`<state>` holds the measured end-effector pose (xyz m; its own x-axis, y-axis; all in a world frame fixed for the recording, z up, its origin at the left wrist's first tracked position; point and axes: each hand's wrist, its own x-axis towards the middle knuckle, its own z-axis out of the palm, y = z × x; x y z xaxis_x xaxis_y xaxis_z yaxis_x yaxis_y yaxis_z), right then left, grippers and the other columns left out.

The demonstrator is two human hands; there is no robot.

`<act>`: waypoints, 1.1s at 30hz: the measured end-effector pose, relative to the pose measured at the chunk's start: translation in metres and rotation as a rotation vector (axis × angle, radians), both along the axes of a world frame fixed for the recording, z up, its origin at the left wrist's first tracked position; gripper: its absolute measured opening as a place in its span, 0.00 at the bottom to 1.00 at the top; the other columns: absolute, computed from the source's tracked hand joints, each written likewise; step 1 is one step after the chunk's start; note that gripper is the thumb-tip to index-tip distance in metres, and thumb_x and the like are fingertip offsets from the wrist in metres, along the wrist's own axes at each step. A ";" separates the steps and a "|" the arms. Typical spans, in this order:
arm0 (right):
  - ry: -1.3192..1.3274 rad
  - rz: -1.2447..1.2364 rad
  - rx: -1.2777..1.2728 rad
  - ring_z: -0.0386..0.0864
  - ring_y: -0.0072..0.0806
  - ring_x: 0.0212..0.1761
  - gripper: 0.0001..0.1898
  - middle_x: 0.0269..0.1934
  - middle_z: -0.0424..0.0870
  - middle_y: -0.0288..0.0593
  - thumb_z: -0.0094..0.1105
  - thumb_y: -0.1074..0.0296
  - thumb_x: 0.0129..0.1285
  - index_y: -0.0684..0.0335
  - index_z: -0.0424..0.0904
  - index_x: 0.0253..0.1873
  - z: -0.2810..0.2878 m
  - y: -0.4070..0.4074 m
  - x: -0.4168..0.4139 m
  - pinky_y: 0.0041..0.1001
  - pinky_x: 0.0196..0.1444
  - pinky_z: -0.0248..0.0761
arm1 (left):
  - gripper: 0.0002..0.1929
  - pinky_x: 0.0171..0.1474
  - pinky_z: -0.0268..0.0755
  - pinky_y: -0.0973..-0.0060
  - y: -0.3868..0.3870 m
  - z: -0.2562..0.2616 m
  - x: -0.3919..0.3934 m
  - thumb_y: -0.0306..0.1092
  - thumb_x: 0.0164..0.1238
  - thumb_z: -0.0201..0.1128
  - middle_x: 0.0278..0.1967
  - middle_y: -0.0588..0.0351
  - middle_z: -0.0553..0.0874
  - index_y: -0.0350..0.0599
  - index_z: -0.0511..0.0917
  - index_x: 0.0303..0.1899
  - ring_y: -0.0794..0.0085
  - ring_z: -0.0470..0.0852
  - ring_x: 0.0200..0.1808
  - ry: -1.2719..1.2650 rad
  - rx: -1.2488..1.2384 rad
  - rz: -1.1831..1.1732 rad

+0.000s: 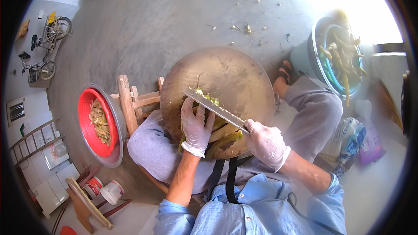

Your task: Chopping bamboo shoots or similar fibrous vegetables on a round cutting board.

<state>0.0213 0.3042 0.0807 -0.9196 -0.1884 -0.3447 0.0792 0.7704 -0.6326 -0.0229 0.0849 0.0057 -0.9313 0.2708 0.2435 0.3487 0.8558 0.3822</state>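
Observation:
A kitchen knife [217, 109] slants across a round wooden chopping block [235, 75], its handle gripped by my gloved right hand [266, 142]. Small pale seeds cling along the blade. My left hand [197, 129], also in a clear glove, presses beside the far end of the blade, its fingertips over pale green peppers. Several long peppers [223, 133] lie on the near side of the block, partly under the knife and hand. Beyond the blade sit a cut pepper stem [198, 88] and green bits [213, 99]. Whether my left fingers pinch a pepper is hidden.
At left, a red plastic colander [85, 122] in a metal basin [120, 137] holds cut peppers [99, 122]. A blue bucket [302, 54] at right is heaped with long peppers [343, 52]. Pepper stems [248, 28] litter the concrete floor. A wooden chair frame [126, 104] stands beside my left knee.

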 end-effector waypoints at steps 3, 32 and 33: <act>-0.028 0.030 0.028 0.84 0.51 0.30 0.07 0.30 0.83 0.52 0.62 0.67 0.67 0.62 0.76 0.44 0.002 0.001 -0.002 0.44 0.32 0.78 | 0.31 0.58 0.72 0.52 -0.003 0.001 -0.001 0.28 0.57 0.75 0.62 0.39 0.75 0.41 0.75 0.64 0.42 0.76 0.60 -0.039 0.020 -0.003; 0.233 0.009 0.003 0.83 0.52 0.26 0.06 0.25 0.80 0.54 0.58 0.70 0.65 0.63 0.72 0.37 0.011 0.031 -0.072 0.45 0.28 0.76 | 0.19 0.57 0.76 0.57 0.009 0.004 -0.019 0.30 0.59 0.72 0.53 0.46 0.80 0.41 0.81 0.52 0.49 0.79 0.55 -0.022 0.235 -0.131; 0.224 0.044 -0.008 0.83 0.51 0.26 0.05 0.25 0.81 0.54 0.57 0.70 0.65 0.63 0.72 0.37 0.011 0.028 -0.063 0.44 0.29 0.76 | 0.19 0.57 0.76 0.57 0.011 0.002 -0.020 0.31 0.59 0.72 0.52 0.46 0.81 0.41 0.80 0.52 0.48 0.79 0.54 -0.005 0.240 -0.131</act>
<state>-0.0420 0.3319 0.0921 -0.9639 -0.2317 -0.1313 -0.0972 0.7651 -0.6365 -0.0431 0.0954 0.0079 -0.8934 0.3239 0.3113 0.4483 0.6880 0.5707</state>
